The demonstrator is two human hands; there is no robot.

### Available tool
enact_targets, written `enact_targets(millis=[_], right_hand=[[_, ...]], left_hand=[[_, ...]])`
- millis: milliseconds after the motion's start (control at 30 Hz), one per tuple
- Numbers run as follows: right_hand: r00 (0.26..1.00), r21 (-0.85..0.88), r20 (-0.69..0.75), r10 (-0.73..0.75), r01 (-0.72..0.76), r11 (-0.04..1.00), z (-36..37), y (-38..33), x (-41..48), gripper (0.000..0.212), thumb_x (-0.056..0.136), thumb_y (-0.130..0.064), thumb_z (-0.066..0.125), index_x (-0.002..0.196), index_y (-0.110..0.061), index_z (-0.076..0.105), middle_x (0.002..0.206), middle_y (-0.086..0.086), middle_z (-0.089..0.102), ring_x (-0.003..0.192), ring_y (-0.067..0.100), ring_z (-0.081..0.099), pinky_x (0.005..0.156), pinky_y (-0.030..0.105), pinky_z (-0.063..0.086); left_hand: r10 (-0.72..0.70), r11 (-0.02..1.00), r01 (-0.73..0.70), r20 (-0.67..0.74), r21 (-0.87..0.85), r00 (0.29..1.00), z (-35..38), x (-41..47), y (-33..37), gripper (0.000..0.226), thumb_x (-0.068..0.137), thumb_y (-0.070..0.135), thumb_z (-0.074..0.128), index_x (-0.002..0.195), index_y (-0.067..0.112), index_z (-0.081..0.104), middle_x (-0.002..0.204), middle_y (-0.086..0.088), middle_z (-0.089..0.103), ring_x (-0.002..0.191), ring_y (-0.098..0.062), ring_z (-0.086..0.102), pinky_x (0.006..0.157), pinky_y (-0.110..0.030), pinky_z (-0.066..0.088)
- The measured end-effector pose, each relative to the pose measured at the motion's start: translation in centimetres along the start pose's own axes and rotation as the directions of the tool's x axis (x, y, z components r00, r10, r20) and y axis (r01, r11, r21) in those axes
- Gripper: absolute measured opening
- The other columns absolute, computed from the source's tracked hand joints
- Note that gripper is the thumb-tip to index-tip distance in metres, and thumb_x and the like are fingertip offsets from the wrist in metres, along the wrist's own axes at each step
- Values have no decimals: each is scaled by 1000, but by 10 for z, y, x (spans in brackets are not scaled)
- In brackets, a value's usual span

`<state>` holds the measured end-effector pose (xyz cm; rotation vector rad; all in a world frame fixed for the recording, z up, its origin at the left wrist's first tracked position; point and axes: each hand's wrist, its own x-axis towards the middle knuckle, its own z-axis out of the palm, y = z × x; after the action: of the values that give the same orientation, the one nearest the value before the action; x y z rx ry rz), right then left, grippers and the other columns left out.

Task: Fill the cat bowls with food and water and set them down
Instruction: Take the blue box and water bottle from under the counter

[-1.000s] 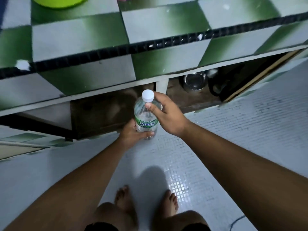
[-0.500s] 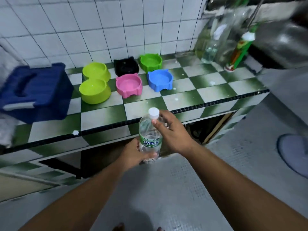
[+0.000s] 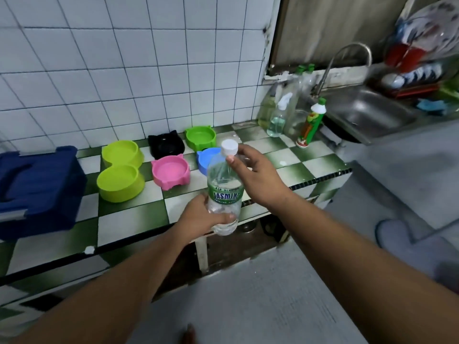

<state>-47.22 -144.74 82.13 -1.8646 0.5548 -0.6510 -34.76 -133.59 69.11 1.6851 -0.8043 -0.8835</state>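
Spanning the view, the green-and-white counter carries a blue box at its left edge and meets a steel sink on the right. Five bowls sit toward the back edge. A lime double bowl is nearest the box, with a pink bowl just beside it. A black bowl and a green bowl stand by the wall. A blue bowl is partly hidden behind the bottle, which is held upright over the front edge. The left hand has its fingers wrapped round the lower body. The right hand pinches the neck under the white cap.
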Motion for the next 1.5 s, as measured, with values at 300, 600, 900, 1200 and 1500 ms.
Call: enact_targets(millis=[300,600,900,1200,1500], right_hand=[[987,-8,-145,62,-64,998,-48,15,56,25,99,-31,58,119,-17,63,112,1,71,101,15,70,90,40,58],[970,-13,-232,75,-80,997,-111,58,124,30,98,-34,59,124,-19,62,116,-4,70,107,12,67,98,42,55],[954,-62,-293,68,-90,994,-187,106,204,18,99,-26,58,114,-17,61,111,-4,67,103,14,66,96,39,55],[967,-116,-251,50,-81,990,-217,144,245,28,99,-26,57,123,-12,61,106,-16,60,108,14,62,99,40,53],[964,-91,-264,46,-73,993,-223,161,251,33,99,-29,57,126,-11,61,111,-11,63,105,-1,61,97,28,53]], left_hand=[[21,994,-38,169,102,985,13,98,27,79,52,47,98,120,24,66,113,13,76,104,-4,72,101,-36,55],[61,988,-79,136,132,989,65,189,61,59,64,27,97,115,22,67,105,9,76,97,-8,72,87,-29,57],[21,995,-29,82,94,996,126,286,99,55,69,6,93,112,22,63,100,11,74,88,1,70,83,-21,57],[-3,993,-1,40,121,999,151,344,92,88,46,36,96,126,15,67,118,-2,76,103,-20,74,98,-49,57],[-11,984,-2,71,177,997,152,344,101,73,68,17,94,132,15,61,125,-1,72,110,-18,69,102,-44,54]])
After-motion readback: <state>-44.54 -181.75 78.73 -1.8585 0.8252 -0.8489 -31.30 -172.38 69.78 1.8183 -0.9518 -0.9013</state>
